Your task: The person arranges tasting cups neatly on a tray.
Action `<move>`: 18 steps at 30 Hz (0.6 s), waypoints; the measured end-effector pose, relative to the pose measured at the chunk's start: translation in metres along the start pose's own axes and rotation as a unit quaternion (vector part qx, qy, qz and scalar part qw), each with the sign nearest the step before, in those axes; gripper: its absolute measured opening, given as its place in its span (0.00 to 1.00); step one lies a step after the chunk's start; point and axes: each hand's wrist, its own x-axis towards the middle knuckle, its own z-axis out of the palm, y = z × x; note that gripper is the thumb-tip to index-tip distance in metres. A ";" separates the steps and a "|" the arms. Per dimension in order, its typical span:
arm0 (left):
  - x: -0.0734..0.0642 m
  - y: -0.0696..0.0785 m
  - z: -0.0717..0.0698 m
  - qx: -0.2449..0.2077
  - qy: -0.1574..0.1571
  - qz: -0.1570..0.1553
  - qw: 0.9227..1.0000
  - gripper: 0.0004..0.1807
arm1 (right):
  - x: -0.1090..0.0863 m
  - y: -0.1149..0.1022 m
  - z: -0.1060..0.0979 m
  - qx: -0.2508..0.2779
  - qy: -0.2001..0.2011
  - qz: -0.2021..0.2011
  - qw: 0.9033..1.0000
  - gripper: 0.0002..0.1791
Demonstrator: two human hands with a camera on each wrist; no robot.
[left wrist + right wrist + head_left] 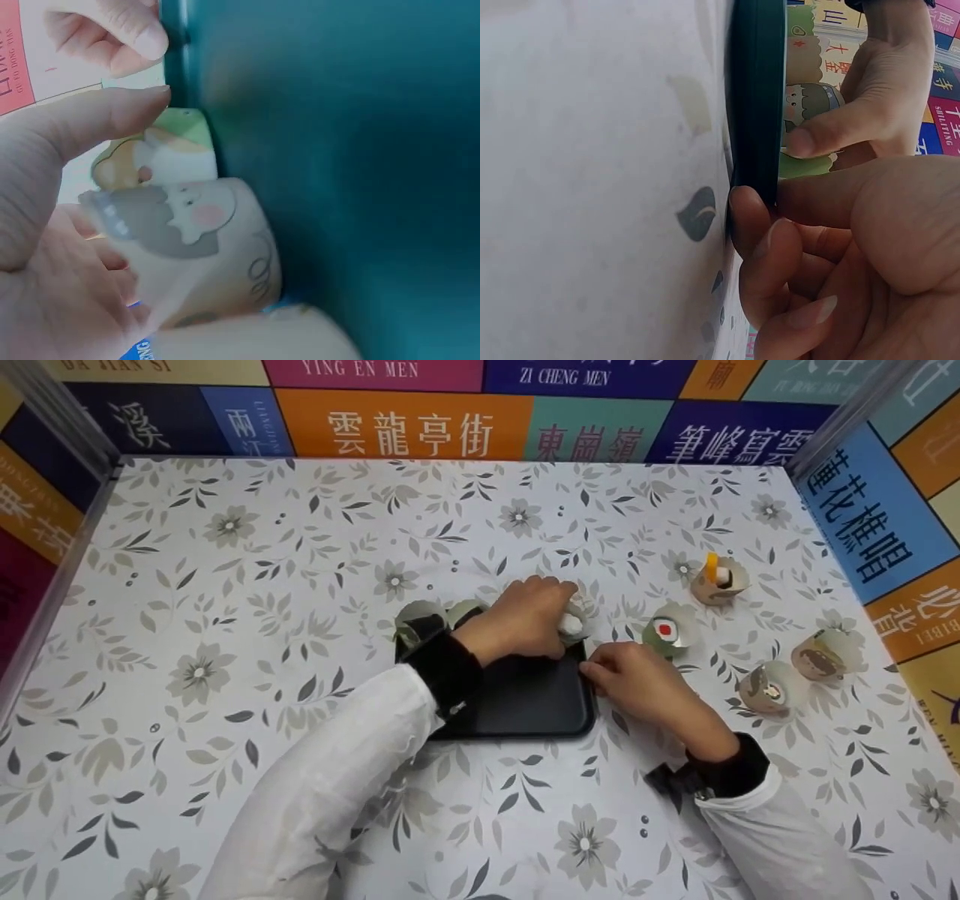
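Note:
My left hand (517,619) reaches across the black tray (517,705) to paper cups along its back edge. In the left wrist view its thumb stays extended beside a green cup (196,139), while the fingers lie behind a cup with a grey-haired cartoon face (202,225). A cup with white contents (571,624) shows beyond the hand in the head view; the forearm partly hides other cups at the back left. My right hand (634,679) pinches the tray's right rim between thumb and fingers, with the tray edge (756,105) on the tabletop.
Several paper cups stand right of the tray: a green one (660,639) with a red-centred sushi piece, one with an orange strip (712,589), and two patterned cups (759,691) nearer the right edge. Lettered panels (405,427) border the flower-print tabletop (225,585).

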 end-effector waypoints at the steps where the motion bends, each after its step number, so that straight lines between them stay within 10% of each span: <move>1: -0.001 0.000 -0.003 -0.002 -0.002 0.002 1.000 0.38 | 0.000 0.000 0.000 0.000 0.000 0.000 1.000 0.15; 6: -0.014 -0.003 -0.017 -0.014 0.005 0.022 1.000 0.47 | 0.000 0.001 0.000 0.002 0.000 -0.004 1.000 0.15; 18: -0.078 -0.019 -0.052 -0.062 0.129 0.018 0.989 0.33 | -0.001 -0.001 0.000 0.002 0.001 0.004 1.000 0.15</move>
